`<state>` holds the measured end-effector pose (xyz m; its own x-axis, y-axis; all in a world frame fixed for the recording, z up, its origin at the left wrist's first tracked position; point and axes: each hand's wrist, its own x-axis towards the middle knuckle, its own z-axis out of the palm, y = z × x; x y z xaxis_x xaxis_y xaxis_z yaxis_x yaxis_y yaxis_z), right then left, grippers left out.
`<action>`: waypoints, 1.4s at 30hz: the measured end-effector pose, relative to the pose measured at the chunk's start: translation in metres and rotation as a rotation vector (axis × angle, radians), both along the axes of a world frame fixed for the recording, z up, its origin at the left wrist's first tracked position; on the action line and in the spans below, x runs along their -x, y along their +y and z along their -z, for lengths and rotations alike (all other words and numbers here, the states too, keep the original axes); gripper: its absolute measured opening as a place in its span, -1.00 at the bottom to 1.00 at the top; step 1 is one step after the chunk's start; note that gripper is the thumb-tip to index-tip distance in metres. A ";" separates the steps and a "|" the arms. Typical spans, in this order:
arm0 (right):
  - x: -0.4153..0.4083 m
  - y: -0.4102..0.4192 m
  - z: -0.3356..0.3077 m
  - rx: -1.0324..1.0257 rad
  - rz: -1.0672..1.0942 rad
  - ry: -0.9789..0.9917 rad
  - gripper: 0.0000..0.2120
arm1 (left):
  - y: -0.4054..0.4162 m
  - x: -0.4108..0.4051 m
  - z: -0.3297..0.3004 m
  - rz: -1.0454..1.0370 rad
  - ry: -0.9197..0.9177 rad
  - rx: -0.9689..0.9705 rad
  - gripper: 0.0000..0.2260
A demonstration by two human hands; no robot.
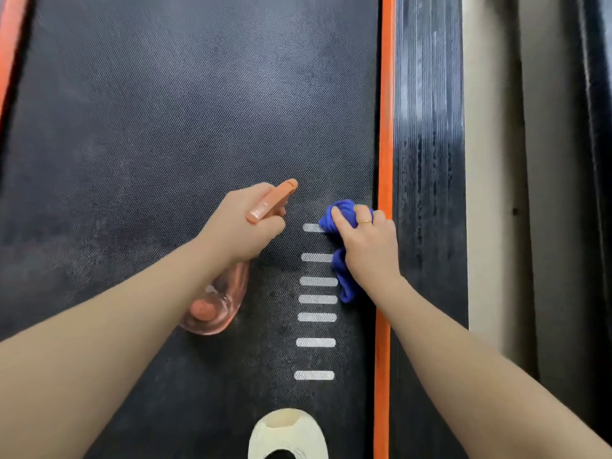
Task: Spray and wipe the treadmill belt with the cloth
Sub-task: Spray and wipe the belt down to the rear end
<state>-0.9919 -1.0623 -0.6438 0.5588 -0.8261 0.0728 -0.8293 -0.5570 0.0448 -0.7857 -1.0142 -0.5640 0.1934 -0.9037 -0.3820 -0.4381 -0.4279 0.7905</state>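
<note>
A cream-coloured slipper [287, 433] on the person's foot stood at the near edge of the treadmill belt [149, 127], its toe pointing up the dark, dotted surface. Just beyond it, a column of short white stripes [316, 318] ran up the belt, close to the orange strip [384, 276] that bordered the belt's right edge. Both bare forearms reached forward over the belt from the bottom corners of the view.

The left hand [243, 226] gripped a spray bottle [215, 306], fingers curled round its neck below the orange trigger head [272, 202]. The bottle's clear pinkish body hung under the wrist, tilted back toward the person, while the nozzle pointed ahead and to the right. Whether the bottle touched the belt could not be told.

To its right, apart from it, the right hand [369, 246] clutched a bunched blue cloth [342, 260] against the belt, fingers curled over the wad and a thin ring [365, 221] showing on one finger. The cloth lay at the top of the stripe column, covering the right ends of the upper stripes and sitting just beside the orange strip.

Farther up, the belt showed pale, cloudy smears across its middle. Right of the orange strip ran a glossy black ribbed side rail [430, 160], and beyond that a beige floor strip [490, 160]. A second orange strip [11, 38] edged the belt at far left.
</note>
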 end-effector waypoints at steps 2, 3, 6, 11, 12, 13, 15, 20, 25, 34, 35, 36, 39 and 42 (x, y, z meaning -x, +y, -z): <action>-0.018 -0.022 0.003 0.038 0.096 0.003 -0.59 | -0.001 0.005 0.001 0.045 -0.028 0.006 -0.67; -0.027 -0.031 0.000 0.027 0.144 0.008 -0.62 | -0.001 0.007 0.000 0.073 -0.051 0.009 -0.68; -0.032 -0.047 -0.013 -0.201 0.220 0.001 -0.53 | 0.003 0.016 -0.002 0.193 -0.097 -0.020 -0.75; 0.014 -0.055 -0.033 -0.341 0.417 -0.443 -0.45 | 0.007 0.047 0.011 0.369 -0.190 -0.144 -0.80; 0.023 -0.052 -0.034 -0.383 0.437 -0.496 -0.44 | 0.005 0.050 0.015 0.332 -0.186 -0.147 -0.79; 0.032 -0.047 -0.034 -0.427 0.461 -0.534 -0.44 | 0.003 0.054 0.018 0.314 -0.185 -0.157 -0.79; 0.046 -0.038 -0.040 -0.479 0.510 -0.572 -0.45 | -0.002 0.060 0.025 0.312 -0.215 -0.161 -0.77; 0.051 -0.025 -0.050 -0.461 0.511 -0.639 -0.47 | -0.009 0.068 0.032 0.215 -0.234 -0.216 -0.75; 0.044 -0.022 -0.050 -0.457 0.514 -0.586 -0.48 | 0.008 0.075 0.033 0.304 -0.205 -0.259 -0.78; 0.001 0.009 0.005 -0.224 -0.321 -0.157 -0.55 | 0.009 0.032 0.019 0.056 -0.146 -0.151 -0.76; -0.002 0.003 0.008 -0.185 -0.346 -0.142 -0.56 | 0.006 0.025 0.015 0.030 -0.153 -0.118 -0.77; -0.006 -0.007 0.012 -0.129 -0.338 -0.129 -0.58 | 0.003 0.018 0.011 0.025 -0.166 -0.089 -0.77; -0.029 -0.053 0.010 -0.027 0.042 -0.173 -0.60 | -0.003 0.006 0.009 0.033 -0.171 -0.021 -0.72; -0.054 -0.069 0.010 -0.164 0.194 -0.257 -0.54 | -0.008 -0.005 0.012 -0.009 -0.170 -0.016 -0.72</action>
<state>-0.9379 -1.1308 -0.6539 0.3715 -0.9272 0.0485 -0.8927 -0.3711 -0.2557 -0.7810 -1.0219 -0.5758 0.2646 -0.8955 -0.3578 -0.5610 -0.4447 0.6982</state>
